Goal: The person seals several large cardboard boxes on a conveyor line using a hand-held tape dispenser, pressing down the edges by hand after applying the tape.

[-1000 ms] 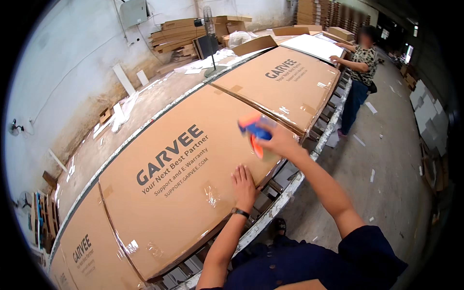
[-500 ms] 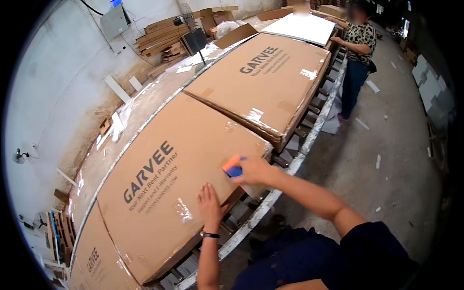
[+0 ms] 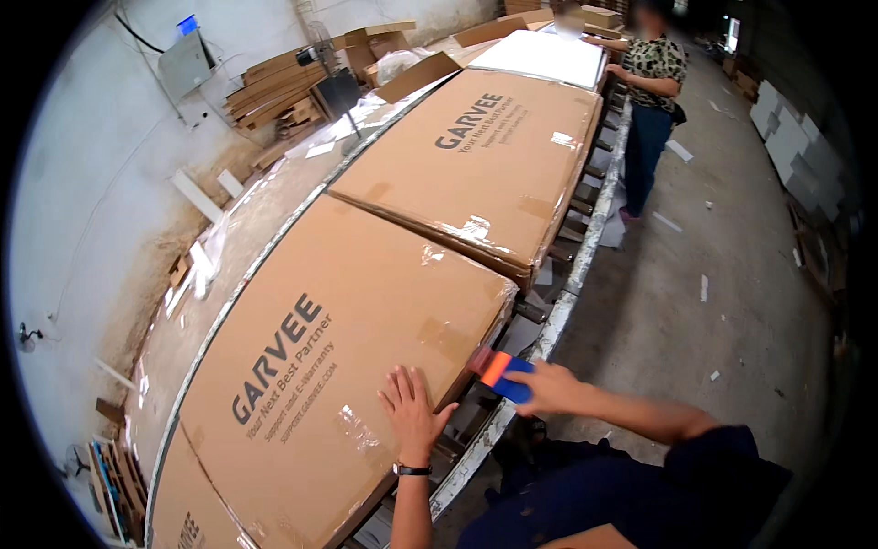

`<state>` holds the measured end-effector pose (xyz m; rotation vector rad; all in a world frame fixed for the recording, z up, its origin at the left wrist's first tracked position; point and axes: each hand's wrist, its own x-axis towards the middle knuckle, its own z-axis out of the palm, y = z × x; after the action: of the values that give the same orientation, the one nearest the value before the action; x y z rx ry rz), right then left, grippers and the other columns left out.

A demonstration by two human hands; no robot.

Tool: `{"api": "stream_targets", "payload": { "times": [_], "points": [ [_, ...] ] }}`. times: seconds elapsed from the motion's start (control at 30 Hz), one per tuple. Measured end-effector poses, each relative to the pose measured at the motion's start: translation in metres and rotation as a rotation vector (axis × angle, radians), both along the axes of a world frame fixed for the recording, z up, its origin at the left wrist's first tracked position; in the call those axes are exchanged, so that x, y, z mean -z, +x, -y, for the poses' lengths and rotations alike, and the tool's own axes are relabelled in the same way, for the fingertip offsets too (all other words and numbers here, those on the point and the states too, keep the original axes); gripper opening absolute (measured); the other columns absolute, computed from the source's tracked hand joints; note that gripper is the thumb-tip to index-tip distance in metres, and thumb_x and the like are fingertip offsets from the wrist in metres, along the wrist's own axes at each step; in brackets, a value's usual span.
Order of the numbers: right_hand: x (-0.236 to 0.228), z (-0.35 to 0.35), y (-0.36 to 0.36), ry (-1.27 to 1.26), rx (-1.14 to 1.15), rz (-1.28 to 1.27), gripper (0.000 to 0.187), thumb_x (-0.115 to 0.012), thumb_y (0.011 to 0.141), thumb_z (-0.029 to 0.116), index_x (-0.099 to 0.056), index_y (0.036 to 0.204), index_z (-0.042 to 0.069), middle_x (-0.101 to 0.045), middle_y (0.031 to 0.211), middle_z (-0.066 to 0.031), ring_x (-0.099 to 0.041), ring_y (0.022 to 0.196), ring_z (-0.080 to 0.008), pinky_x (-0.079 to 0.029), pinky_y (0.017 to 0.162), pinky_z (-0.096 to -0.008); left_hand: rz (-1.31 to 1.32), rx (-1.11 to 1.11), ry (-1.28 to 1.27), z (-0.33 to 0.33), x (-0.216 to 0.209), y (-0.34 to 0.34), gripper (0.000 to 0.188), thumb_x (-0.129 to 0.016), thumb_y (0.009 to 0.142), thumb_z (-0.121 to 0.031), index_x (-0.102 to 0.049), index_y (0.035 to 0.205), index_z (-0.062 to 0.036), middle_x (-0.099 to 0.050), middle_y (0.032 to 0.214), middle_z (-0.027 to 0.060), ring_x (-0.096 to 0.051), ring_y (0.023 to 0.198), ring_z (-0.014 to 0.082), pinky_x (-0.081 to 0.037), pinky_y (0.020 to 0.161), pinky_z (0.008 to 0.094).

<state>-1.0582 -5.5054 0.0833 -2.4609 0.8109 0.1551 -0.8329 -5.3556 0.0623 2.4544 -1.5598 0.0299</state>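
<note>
A large flat brown cardboard carton [image 3: 338, 366], sealed with clear tape and printed in dark lettering, lies nearest on the roller line. Just beyond it, touching end to end, lies a second flat brown carton [image 3: 485, 156] of the same kind. Past that sits a flat white panel or pack [image 3: 540, 57], hard to tell which. On the wall at upper left hangs a grey box with a small blue lit screen [image 3: 187, 26].

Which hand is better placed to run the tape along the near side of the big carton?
Probably the right hand: it holds the blue and orange tape dispenser at the near edge of the carton. The left hand lies flat on the carton top, steadying it.
</note>
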Motion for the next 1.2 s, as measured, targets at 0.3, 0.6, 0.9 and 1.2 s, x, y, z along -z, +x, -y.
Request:
{"api": "stream_targets", "payload": {
  "times": [0.3, 0.6, 0.9, 1.2],
  "points": [
    [-0.005, -0.003, 0.094, -0.200, -0.048, -0.028, 0.053, -0.071, 0.059, 0.048, -0.068, 0.096, 0.009, -0.061, 0.083, -0.0193, -0.061, 0.079, -0.0325, -0.054, 0.066, -0.0407, -0.081, 0.363, -0.044, 0.123, 0.029, 0.026, 0.065, -0.042, 0.092, -0.043, -0.028, 0.143, -0.0041, -0.022, 0.150, 0.0196, -0.018, 0.139, 0.0383, -0.010, 0.109, 0.0586],
    [0.088, 0.019, 0.032, -0.298, -0.095, 0.340, 0.044, -0.070, 0.071, 0.036, -0.067, 0.107, 0.011, -0.062, 0.092, -0.0167, -0.060, 0.094, -0.0320, -0.052, 0.077, -0.0355, -0.068, 0.203, -0.195, 0.154, 0.047, 0.018, 0.062, -0.040, 0.094, -0.042, -0.033, 0.139, -0.0011, -0.030, 0.145, 0.0222, -0.025, 0.135, 0.0376, -0.020, 0.107, 0.0572],
    [0.060, 0.162, -0.202, 1.200, 0.508, 0.631, 0.040, -0.057, 0.090, 0.018, -0.053, 0.128, 0.004, -0.055, 0.123, -0.0087, -0.050, 0.114, -0.0166, -0.039, 0.097, -0.0289, 0.114, 0.099, -0.176, 0.247, 0.024, -0.103, 0.081, -0.059, 0.079, -0.051, -0.036, 0.133, 0.0055, -0.035, 0.138, 0.0257, -0.029, 0.132, 0.0390, -0.021, 0.108, 0.0533],
    [-0.199, 0.341, -0.093, 0.015, 0.112, 1.341, 0.060, -0.067, 0.075, 0.029, -0.051, 0.130, 0.009, -0.053, 0.125, -0.0198, -0.057, 0.106, -0.0255, -0.045, 0.089, -0.0346, 0.129, -0.207, -0.158, 0.344, 0.031, -0.121, 0.085, -0.077, 0.064, -0.024, -0.036, 0.134, 0.0020, -0.038, 0.140, 0.0176, -0.034, 0.132, 0.0312, -0.026, 0.106, 0.0515]
  ]
}}
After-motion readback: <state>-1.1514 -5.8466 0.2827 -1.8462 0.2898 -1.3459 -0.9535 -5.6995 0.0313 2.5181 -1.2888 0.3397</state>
